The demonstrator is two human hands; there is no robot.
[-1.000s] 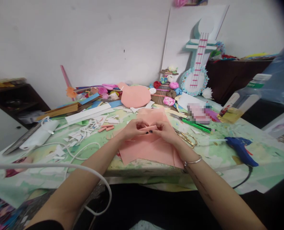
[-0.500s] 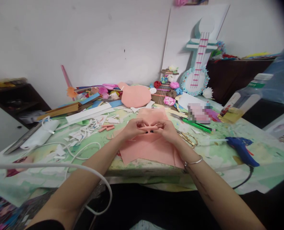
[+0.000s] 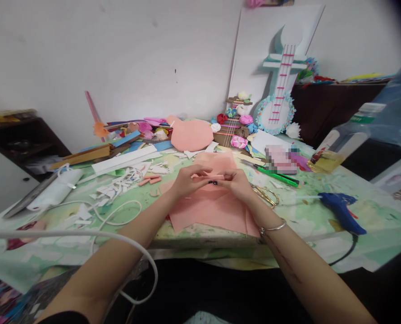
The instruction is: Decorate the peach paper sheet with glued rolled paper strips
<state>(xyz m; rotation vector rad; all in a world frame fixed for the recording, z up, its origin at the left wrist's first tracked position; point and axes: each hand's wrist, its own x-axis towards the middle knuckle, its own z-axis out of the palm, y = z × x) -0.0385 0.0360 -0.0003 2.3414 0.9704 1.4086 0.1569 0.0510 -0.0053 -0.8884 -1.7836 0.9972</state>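
Between my fingertips is a small folded strip of pink paper [image 3: 216, 177]. My left hand [image 3: 190, 178] pinches its left end, and my right hand [image 3: 237, 181] pinches the right end. The two thumbs, with dark nails, meet at the strip's near side. Beneath both hands lies a larger sheet of pink paper [image 3: 214, 211], reaching the table's front edge. Small rolled pink pieces [image 3: 149, 180] rest to the left of my left hand. Gold-handled scissors [image 3: 266, 195] lie just right of my right hand, their blades partly hidden.
A blue glue gun [image 3: 342, 211] lies at the right, near a clear bottle [image 3: 345, 139]. A green cutter [image 3: 278, 176] is beyond the scissors. White paper scraps [image 3: 119, 180] and a white cable [image 3: 133, 243] spread on the left. A pink pear-shaped cutout [image 3: 192, 135] stands behind.
My thumbs have come together at the middle of the pink strip, and my fingers have shifted slightly along it. The things on the table stay where they were.
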